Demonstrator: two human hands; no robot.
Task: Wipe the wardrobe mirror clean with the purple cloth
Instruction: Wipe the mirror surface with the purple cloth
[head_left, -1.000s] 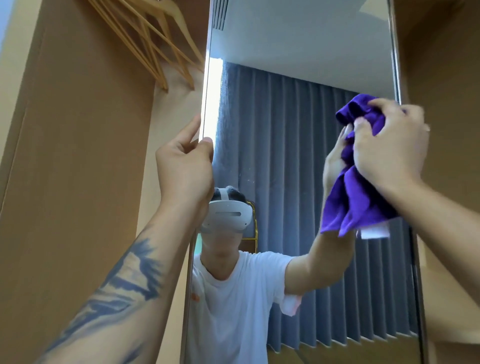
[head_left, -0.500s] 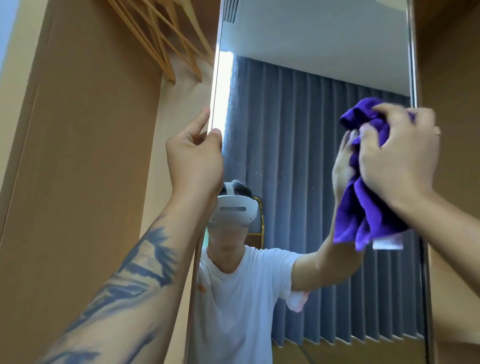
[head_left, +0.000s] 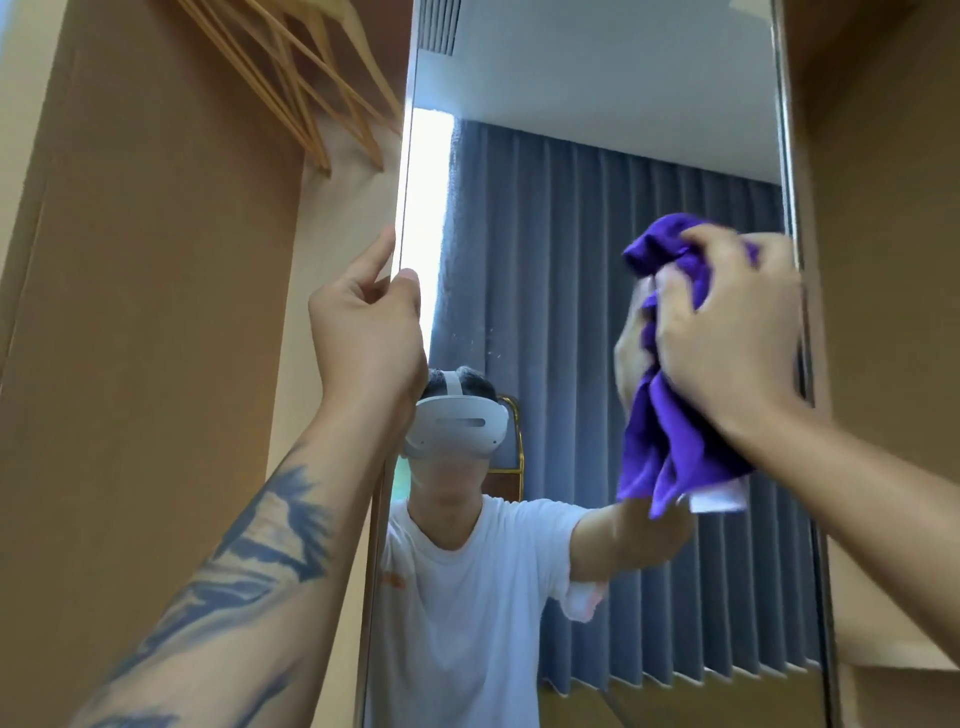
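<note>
Mirror (head_left: 597, 156) edge gripped by left hand (head_left: 366, 332), right hand (head_left: 727, 332) clutching purple cloth (head_left: 660, 447)

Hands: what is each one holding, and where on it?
Right hand grips the purple cloth by its bunched upper part. Left hand holds the mirror by its left edge.

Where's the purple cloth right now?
In the head view, the purple cloth is bunched in the right hand against the mirror, near its right edge.
</note>
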